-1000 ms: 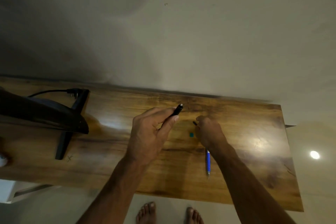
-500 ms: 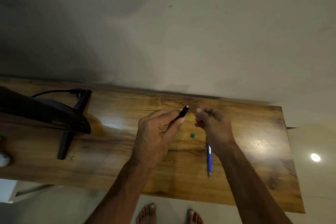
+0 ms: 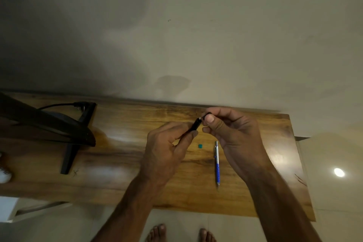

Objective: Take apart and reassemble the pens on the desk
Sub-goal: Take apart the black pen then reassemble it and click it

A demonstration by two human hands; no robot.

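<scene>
Wooden bench (image 3: pixel 121 143) stood against a pale wall, a dark monitor (image 3: pixel 49 125) at its left. Above it the left hand (image 3: pixel 165 153) gripped a black pen (image 3: pixel 195 125) (pale tip showing); a teal bit (image 3: pixel 200 146) and a blue pen (image 3: pixel 217 163) lay beneath; the right hand (image 3: pixel 233 135) pinched a small black piece (image 3: pixel 207 114) at that tip.

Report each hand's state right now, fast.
Left hand: closed, gripping the black pen barrel.
Right hand: closed, pinching a small black piece at the barrel's far end; which part it is cannot be told.
</scene>
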